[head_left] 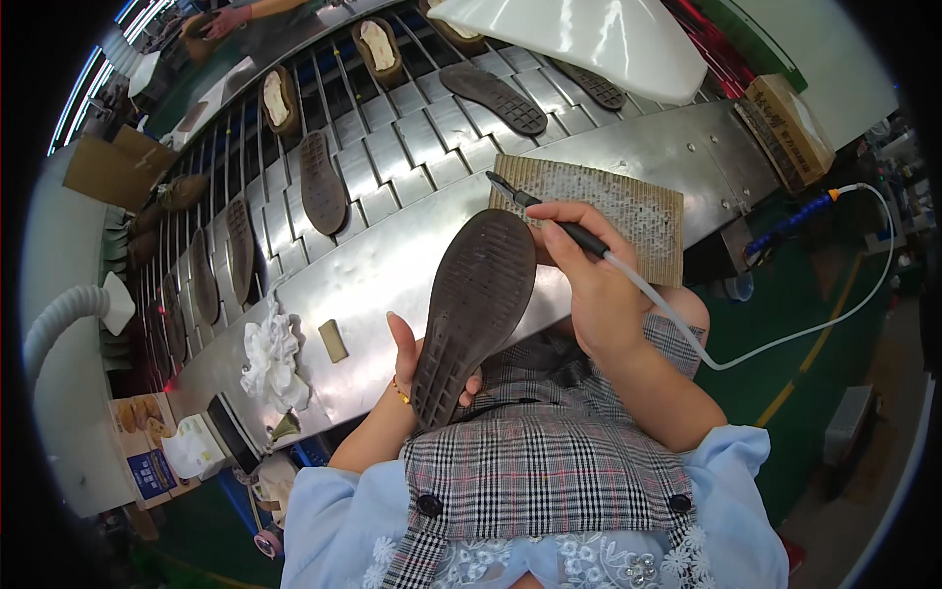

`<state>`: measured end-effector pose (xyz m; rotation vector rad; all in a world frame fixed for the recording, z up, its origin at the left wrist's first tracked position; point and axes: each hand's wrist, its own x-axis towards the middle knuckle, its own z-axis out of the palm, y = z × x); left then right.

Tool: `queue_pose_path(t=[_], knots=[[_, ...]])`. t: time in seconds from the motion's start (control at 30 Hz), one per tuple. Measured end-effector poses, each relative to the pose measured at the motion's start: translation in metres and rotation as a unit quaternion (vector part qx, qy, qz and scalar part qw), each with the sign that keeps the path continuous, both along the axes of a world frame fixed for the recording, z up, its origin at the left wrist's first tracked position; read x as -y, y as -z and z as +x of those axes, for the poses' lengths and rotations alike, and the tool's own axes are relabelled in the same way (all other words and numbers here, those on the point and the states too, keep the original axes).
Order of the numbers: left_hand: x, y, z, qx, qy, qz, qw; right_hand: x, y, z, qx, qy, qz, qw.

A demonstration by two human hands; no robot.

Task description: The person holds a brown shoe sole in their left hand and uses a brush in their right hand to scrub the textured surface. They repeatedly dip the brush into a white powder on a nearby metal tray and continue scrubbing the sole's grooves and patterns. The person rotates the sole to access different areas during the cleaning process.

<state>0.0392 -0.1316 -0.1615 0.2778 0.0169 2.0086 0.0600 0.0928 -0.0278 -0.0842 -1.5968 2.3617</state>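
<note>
A dark brown shoe sole (481, 285) is held up in front of me, its ridged inner face with square cavities turned toward me. My left hand (407, 358) grips it by its lower end, thumb raised along the left side and fingertips curled round the right. My right hand (594, 270) is closed round a black pen-shaped tool (579, 236) with a white cable trailing from its back end. The tool's metal tip lies just beyond the sole's upper end, over a corrugated cardboard piece (628, 211) marked with whitish residue. Those right fingers also come close to the sole's right edge.
Beyond the metal ledge, a slatted conveyor carries several brown soles (322, 185) and shoes (378, 49). A crumpled white cloth (275, 358) and a small tan block (333, 341) lie on the ledge. A white hood (589, 39) overhangs the far side; a cardboard box (788, 133) stands right.
</note>
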Motion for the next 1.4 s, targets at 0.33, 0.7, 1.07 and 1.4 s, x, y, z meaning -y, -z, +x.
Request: queue_pose_path(t=[0.33, 0.7, 1.07, 1.4], knots=[[-0.01, -0.009, -0.063, 0.055, -0.046, -0.044, 0.996, -0.025, 0.023, 0.011, -0.011, 0.064, 0.135, 0.989], [0.051, 0.027, -0.3, -0.385, -0.506, -0.739, 0.222, -0.046, 0.021, 0.019, -0.011, 0.103, 0.243, 0.964], [0.143, -0.014, -0.305, -0.002, -0.352, -0.335, 0.874, -0.065, 0.034, 0.022, 0.057, 0.123, -0.088, 0.987], [0.049, -0.048, -0.172, -0.141, -0.257, -0.36, 0.885, -0.06, 0.047, 0.025, 0.095, 0.065, -0.101, 0.988]])
